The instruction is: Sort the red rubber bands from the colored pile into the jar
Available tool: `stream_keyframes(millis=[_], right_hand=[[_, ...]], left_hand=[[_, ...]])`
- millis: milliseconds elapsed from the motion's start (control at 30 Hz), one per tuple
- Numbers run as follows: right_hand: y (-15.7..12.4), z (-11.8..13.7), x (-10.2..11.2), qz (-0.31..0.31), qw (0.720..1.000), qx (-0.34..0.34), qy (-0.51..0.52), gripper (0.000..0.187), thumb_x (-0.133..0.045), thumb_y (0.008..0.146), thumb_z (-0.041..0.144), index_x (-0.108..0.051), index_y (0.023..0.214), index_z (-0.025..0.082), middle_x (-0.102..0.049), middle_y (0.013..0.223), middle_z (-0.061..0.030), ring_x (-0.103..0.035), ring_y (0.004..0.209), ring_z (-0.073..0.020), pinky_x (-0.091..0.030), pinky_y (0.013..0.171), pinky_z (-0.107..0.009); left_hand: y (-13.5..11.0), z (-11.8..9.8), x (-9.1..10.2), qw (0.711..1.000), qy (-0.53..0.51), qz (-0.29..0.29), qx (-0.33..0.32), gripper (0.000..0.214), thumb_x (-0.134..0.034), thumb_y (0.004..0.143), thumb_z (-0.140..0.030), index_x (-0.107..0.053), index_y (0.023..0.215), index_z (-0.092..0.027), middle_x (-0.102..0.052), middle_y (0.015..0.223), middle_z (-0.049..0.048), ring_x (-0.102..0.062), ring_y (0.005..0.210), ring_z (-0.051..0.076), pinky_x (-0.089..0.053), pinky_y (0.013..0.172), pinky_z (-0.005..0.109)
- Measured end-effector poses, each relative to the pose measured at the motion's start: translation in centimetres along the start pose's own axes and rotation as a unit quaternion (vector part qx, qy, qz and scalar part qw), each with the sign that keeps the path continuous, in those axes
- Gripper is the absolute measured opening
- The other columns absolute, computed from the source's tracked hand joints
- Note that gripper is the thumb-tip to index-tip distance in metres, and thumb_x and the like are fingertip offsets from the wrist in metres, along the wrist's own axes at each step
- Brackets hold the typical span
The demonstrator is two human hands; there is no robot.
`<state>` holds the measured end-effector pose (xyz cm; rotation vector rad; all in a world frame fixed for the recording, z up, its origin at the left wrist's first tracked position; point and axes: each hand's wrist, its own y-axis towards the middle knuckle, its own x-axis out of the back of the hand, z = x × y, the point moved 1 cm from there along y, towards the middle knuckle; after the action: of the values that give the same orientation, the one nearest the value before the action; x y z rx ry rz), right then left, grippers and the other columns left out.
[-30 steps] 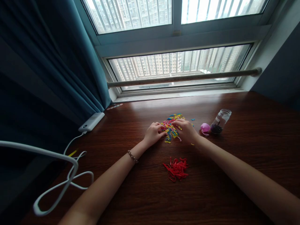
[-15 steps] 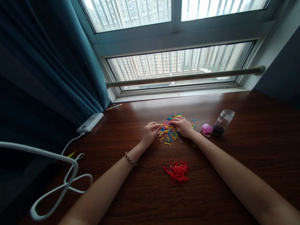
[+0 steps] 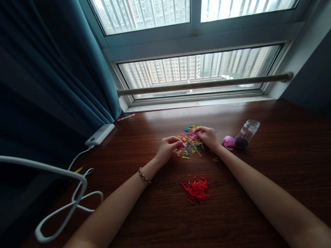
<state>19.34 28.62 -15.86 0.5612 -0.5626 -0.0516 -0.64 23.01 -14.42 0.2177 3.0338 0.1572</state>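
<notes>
A mixed pile of small pink, yellow and blue loops (image 3: 191, 146), rubber-band-like in shape, lies on the dark wooden tabletop. At its left edge my left hand (image 3: 167, 148) pinches a pink loop (image 3: 183, 144) between thumb and fingertips. My right hand (image 3: 207, 137) reaches over the pile's right side, thumb and fingers pressed together. Pink shows by those fingertips, but whether they grip it is unclear. Closer to me, apart from both hands, sits a heap of red loops (image 3: 197, 189).
Right of the pile are a pink round pouch-like object (image 3: 228, 141) and a clear jar (image 3: 247, 133) with dark contents, tilted in view. On the left lie a white power bank (image 3: 99, 135) and a looping white cable (image 3: 60, 168). A window with a rail (image 3: 204, 85) borders the far side.
My right hand has shifted slightly right and lifted its fingers within the pile. The left hand has moved a little, and a pink loop now shows at its fingertips.
</notes>
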Motion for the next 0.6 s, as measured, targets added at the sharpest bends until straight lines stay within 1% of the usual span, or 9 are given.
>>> stream_keyframes(millis=[67,167,233,300,333,400,467,533,600], right_hand=[[0.0,0.0,0.1,-0.006,1.000,-0.016,-0.010,0.014,-0.057,0.075,0.030,-0.067,0.076,0.020,-0.068,0.073,-0.0003,-0.061,0.067,-0.0153,-0.045,0.066,-0.025],[-0.1,-0.1,0.1,-0.021,0.998,-0.026,-0.055,0.015,-0.055,0.077,0.030,-0.065,0.077,0.019,-0.067,0.073,-0.0015,-0.060,0.064,-0.0154,-0.044,0.065,-0.025],[-0.1,0.0,0.1,-0.032,0.994,-0.023,-0.098,0.015,-0.053,0.078,0.029,-0.064,0.080,0.018,-0.067,0.075,-0.0032,-0.059,0.066,-0.0167,-0.043,0.065,-0.027],[-0.2,0.2,0.0,-0.027,0.990,0.004,-0.136,0.016,-0.051,0.080,0.025,-0.063,0.087,0.016,-0.066,0.079,-0.0052,-0.058,0.073,-0.0185,-0.043,0.070,-0.029],[-0.2,0.4,-0.1,-0.010,0.988,0.032,-0.150,0.018,-0.050,0.081,0.024,-0.062,0.092,0.017,-0.066,0.084,-0.0059,-0.057,0.079,-0.0192,-0.042,0.074,-0.030],[-0.4,0.8,-0.4,0.050,0.979,0.097,-0.170,0.020,-0.049,0.083,0.022,-0.062,0.098,0.020,-0.066,0.094,-0.0052,-0.053,0.093,-0.0209,-0.039,0.083,-0.033],[-0.6,1.0,-0.8,0.111,0.966,0.141,-0.186,0.020,-0.048,0.084,0.024,-0.064,0.097,0.024,-0.065,0.102,-0.0025,-0.047,0.105,-0.0227,-0.034,0.090,-0.036],[-0.7,1.0,-1.1,0.136,0.959,0.147,-0.201,0.021,-0.047,0.085,0.025,-0.066,0.094,0.025,-0.065,0.103,-0.0015,-0.045,0.110,-0.0234,-0.031,0.092,-0.039],[-0.6,0.8,-1.2,0.136,0.959,0.142,-0.203,0.022,-0.045,0.086,0.024,-0.066,0.093,0.023,-0.066,0.101,-0.0023,-0.047,0.107,-0.0222,-0.031,0.093,-0.039]], left_hand=[[0.1,0.0,0.2,1.000,0.012,-0.016,-0.006,0.022,-0.068,0.065,-0.033,-0.061,0.066,-0.013,-0.063,0.059,0.0016,-0.049,0.047,0.007,-0.038,0.046,0.020],[0.6,-0.1,1.2,0.993,0.079,-0.074,-0.041,0.024,-0.066,0.067,-0.036,-0.061,0.068,-0.013,-0.061,0.059,0.0011,-0.048,0.047,0.008,-0.038,0.045,0.020],[0.9,-0.1,1.9,0.978,0.153,-0.111,-0.085,0.024,-0.064,0.069,-0.037,-0.061,0.069,-0.013,-0.061,0.060,0.0010,-0.051,0.050,0.009,-0.041,0.050,0.021],[1.2,0.1,2.4,0.953,0.241,-0.138,-0.118,0.022,-0.062,0.071,-0.037,-0.061,0.069,-0.015,-0.062,0.063,0.0008,-0.053,0.054,0.010,-0.042,0.054,0.022],[1.2,0.2,2.5,0.940,0.285,-0.145,-0.123,0.021,-0.061,0.072,-0.036,-0.061,0.070,-0.015,-0.062,0.063,0.0005,-0.053,0.055,0.010,-0.041,0.054,0.022],[1.3,0.6,2.7,0.913,0.364,-0.142,-0.119,0.018,-0.059,0.073,-0.034,-0.062,0.071,-0.016,-0.060,0.062,-0.0003,-0.051,0.054,0.010,-0.040,0.054,0.022],[1.3,0.8,2.7,0.887,0.425,-0.129,-0.125,0.014,-0.059,0.073,-0.030,-0.063,0.075,-0.018,-0.059,0.064,-0.0004,-0.050,0.055,0.011,-0.039,0.055,0.023],[1.2,0.8,2.6,0.862,0.466,-0.132,-0.150,0.013,-0.059,0.073,-0.027,-0.064,0.082,-0.019,-0.058,0.071,0.0006,-0.051,0.061,0.012,-0.040,0.059,0.024],[1.1,0.5,2.4,0.844,0.487,-0.130,-0.180,0.014,-0.059,0.074,-0.025,-0.064,0.086,-0.020,-0.056,0.076,0.0018,-0.051,0.069,0.014,-0.041,0.064,0.025]])
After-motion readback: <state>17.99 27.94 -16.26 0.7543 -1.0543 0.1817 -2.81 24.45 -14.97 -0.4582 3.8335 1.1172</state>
